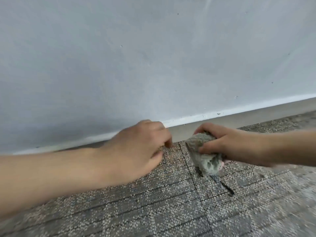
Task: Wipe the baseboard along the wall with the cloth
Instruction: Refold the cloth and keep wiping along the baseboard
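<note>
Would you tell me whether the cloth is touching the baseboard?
Cannot tell: in the head view the cloth overlaps the baseboard, but neither contact nor gap shows plainly.

Views: one. Head camera, worn by me, wide-angle, tilted forward and down, close in. It faces the wall (153, 57), which fills the upper half. The baseboard (239, 119) slants across mid-frame, rising right, with floor (153, 211) below. My left hand (136, 147) enters from lower left, my right hand (227, 144) from the right edge.

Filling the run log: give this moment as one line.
step: wipe baseboard | right hand: grips cloth by baseboard, contact unclear | left hand: loosely curled, empty, over carpet
</note>
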